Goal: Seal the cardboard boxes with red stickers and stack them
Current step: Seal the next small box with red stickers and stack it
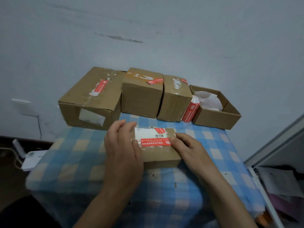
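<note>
tablecloth [74,153] bears box [161,155], sticker [155,142] between left hand [122,150] and right hand [190,148].

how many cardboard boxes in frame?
5. Back row along the wall: left box, middle box, right box, then open box at far right. Front box sits nearest the camera. More may hide behind the row.

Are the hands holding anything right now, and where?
Nothing gripped: left hand rests flat on the front box, left end; right hand presses the red sticker, right end.
</note>
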